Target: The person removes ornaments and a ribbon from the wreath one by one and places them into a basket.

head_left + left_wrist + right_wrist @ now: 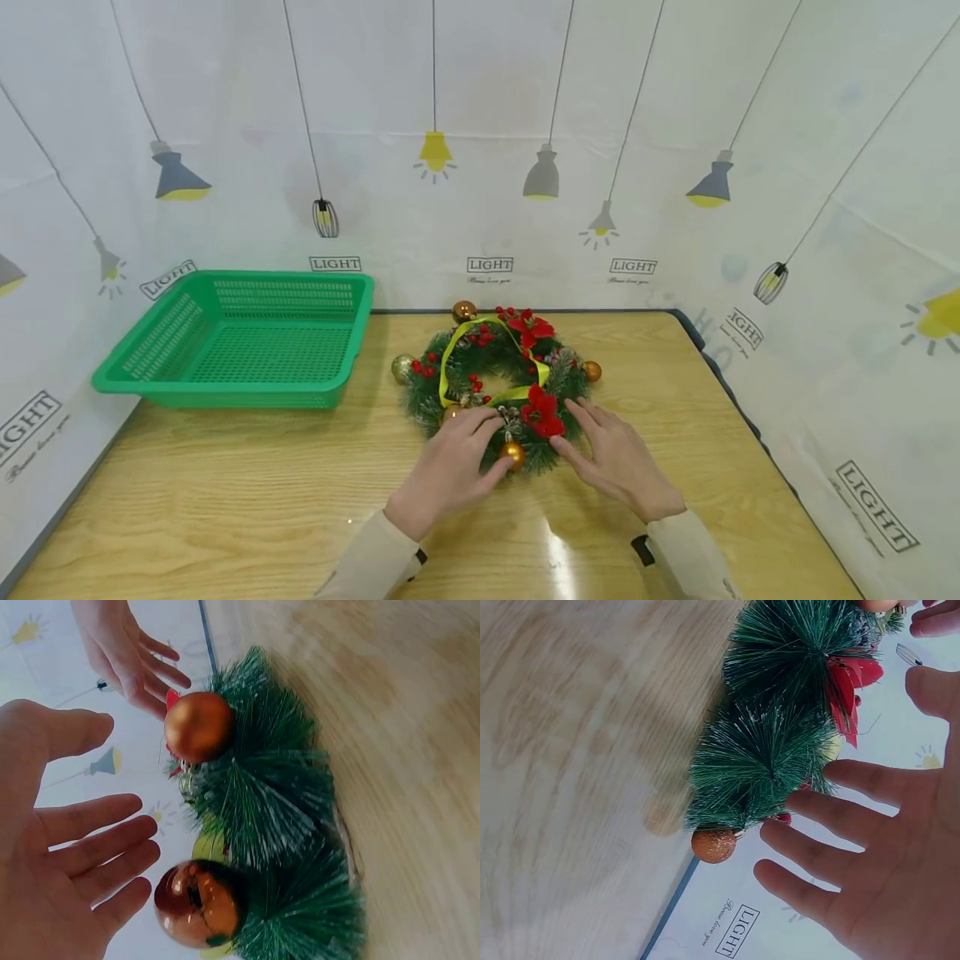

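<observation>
A green Christmas wreath (422,403) lies on the table, trimmed with red berries, a front red flower (542,412), a back red flower (531,327) and a loop of yellow-green ribbon (444,360). My left hand (452,464) hovers over its front left edge, fingers extended and thumb apart, beside a gold ball (512,455). In the left wrist view a shiny copper ball (196,906) sits just beyond the fingertips. Over the front right edge, my right hand (618,458) spreads its fingers near the front flower. Neither hand grips anything.
A green plastic basket (225,388) with slotted walls stands at the back left of the wooden table (247,492). Behind and on both sides hangs a white sheet (480,217) printed with lamps. A glittery orange ball (714,846) sticks out from the wreath's right side.
</observation>
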A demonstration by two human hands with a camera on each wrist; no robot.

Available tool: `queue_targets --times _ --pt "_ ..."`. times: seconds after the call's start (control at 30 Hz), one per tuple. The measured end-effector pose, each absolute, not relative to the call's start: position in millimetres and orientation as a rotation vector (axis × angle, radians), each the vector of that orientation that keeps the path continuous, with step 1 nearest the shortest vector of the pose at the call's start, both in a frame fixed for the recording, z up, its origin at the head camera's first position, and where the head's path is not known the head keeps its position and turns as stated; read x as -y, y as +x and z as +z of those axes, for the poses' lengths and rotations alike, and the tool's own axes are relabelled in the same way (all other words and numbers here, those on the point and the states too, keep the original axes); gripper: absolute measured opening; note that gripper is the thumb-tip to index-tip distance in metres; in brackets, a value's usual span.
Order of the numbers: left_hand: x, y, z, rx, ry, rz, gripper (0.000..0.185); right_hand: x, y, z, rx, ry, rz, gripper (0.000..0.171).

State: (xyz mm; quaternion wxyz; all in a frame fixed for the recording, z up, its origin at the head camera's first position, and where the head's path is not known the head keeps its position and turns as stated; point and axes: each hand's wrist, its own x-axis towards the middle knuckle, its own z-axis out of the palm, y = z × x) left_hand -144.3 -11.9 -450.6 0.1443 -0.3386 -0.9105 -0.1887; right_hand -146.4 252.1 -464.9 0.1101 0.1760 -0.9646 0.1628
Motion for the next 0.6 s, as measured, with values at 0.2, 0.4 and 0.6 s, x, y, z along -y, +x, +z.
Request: queue_targets --times 0.2,0.4,0.6 --pt "6 -142 -455 2.650 -0.994 -0.561 0.048 -252 -147 -467 2.837 0.529 0.484 0.066" --pt "0 -140 -462 2.720 -0.979 -0.590 0.050 -253 -148 -469 2.842 0.529 0.478 0.067" --pt "-6 -137 -468 2.714 -0.956 -0.608 0.044 -253 -148 -469 2.844 0.530 0.501 0.071"
